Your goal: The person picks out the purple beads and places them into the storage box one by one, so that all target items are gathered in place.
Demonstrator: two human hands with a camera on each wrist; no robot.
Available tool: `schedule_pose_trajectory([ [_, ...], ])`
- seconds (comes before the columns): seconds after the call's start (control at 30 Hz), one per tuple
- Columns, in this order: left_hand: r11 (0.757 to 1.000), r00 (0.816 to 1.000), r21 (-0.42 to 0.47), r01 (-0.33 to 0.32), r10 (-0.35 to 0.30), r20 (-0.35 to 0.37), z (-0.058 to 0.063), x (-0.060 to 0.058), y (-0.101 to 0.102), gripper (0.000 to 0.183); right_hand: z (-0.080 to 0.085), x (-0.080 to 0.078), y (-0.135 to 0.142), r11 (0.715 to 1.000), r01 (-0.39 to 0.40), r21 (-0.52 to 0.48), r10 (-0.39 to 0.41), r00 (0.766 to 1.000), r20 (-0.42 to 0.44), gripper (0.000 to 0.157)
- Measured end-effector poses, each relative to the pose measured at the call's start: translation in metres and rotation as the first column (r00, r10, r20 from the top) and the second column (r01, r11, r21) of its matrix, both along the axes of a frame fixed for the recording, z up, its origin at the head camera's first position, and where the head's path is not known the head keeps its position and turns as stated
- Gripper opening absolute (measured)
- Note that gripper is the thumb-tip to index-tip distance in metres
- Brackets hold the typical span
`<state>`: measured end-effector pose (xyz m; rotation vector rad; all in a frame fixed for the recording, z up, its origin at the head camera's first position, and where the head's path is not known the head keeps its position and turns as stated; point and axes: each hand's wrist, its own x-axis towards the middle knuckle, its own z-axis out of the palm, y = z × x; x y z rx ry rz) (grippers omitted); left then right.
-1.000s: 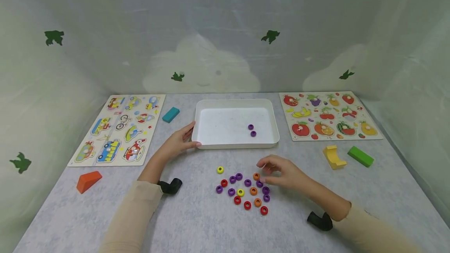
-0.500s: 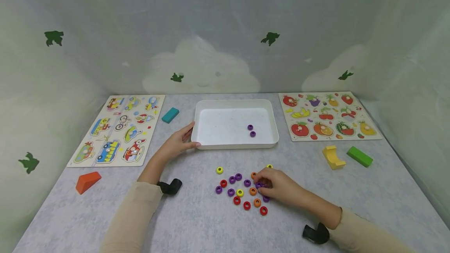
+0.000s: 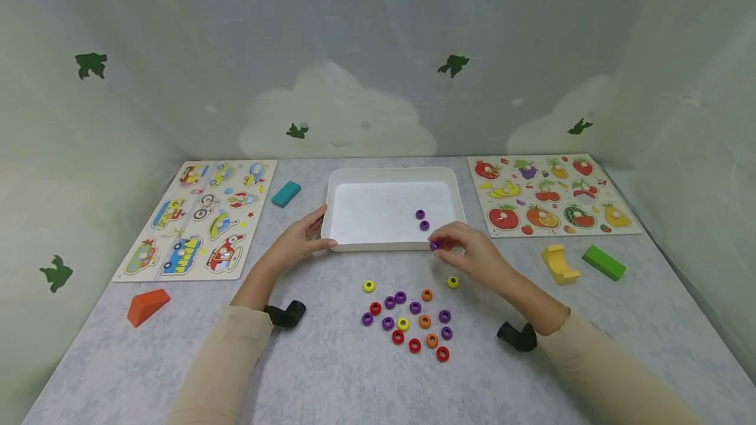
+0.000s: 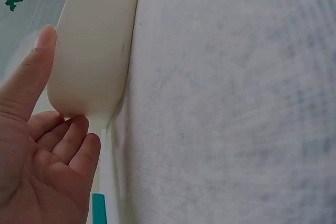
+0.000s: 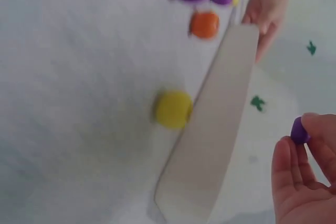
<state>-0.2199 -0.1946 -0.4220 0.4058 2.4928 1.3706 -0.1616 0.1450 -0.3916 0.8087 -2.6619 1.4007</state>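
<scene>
A shallow white tray (image 3: 378,246) lies at the back middle, with two purple beads (image 3: 424,225) in its right part. My left hand (image 3: 300,239) holds the tray's front left corner; in the left wrist view the thumb lies along its rim and the fingers curl against its end. At the tray's front right, my right hand (image 3: 472,253) pinches a purple bead (image 5: 300,131) between thumb and fingertips. Nearer me lie several loose beads: purple (image 3: 415,307), red (image 3: 415,345), orange (image 3: 424,321) and yellow (image 3: 452,282).
A vehicle puzzle board (image 3: 201,222) lies left and a fruit puzzle board (image 3: 552,197) right. Around them are a teal block (image 3: 286,194), an orange wedge (image 3: 147,307), a yellow curved block (image 3: 559,265) and a green block (image 3: 604,263). Pale curtains surround the table.
My right hand reached into the loose beads, took a purple one and carried it away from me to the tray's front edge. The left hand has stayed at the tray corner.
</scene>
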Motion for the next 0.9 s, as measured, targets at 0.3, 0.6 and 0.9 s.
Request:
schedule_pose_trajectory([
  [0.3,0.999,1.0,0.041,0.003,-0.004,0.019,0.022,0.013,0.008,0.081,-0.007,-0.06,-0.019,0.996,0.086,0.022,-0.087,0.995,0.056,0.024],
  [0.6,0.996,0.999,0.088,-0.002,-0.002,0.047,0.008,0.007,0.003,0.084,-0.028,-0.087,-0.033,0.97,0.139,0.198,-0.186,0.953,0.239,0.016],
  [0.9,0.999,0.999,0.05,-0.022,0.02,0.038,-0.001,0.001,0.0,0.082,-0.03,-0.092,-0.035,0.961,0.111,0.255,-0.18,0.947,0.266,0.016],
])
